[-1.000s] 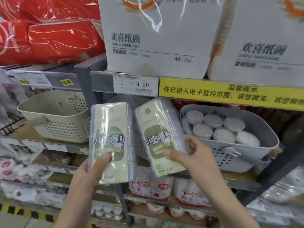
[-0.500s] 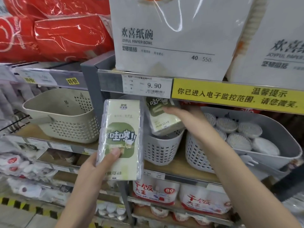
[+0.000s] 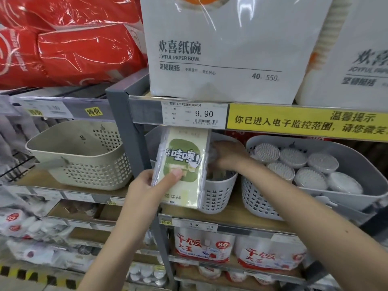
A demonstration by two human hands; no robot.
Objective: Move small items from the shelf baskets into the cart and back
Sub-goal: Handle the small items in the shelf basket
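Right hand (image 3: 227,156) has now sunk into the middle basket (image 3: 218,198) with its pack hidden, grip unreadable. Left hand (image 3: 147,185) pinches second pack (image 3: 182,166) before the basket; return step half done.

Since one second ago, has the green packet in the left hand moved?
Yes. The green packet in the left hand went right and up, from left of the grey shelf post to right of it, its top now under the 9.90 price tag.
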